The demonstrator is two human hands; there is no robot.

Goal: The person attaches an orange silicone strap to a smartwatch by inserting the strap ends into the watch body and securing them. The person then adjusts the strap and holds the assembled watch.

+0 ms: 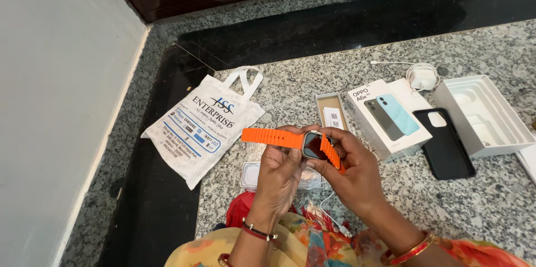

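Both hands hold a watch [314,146] over the granite counter [491,200], left hand [281,173] fingers pinching its orange strap [272,137], right hand [353,171] fingers curled round the case side (strap end hidden), phone box [386,117] just right of watch, white bag [203,124] left

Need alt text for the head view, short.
Both hands, left hand and right hand, hold a smartwatch with an orange strap above a granite counter. A white bag, phone box and black case lie around.
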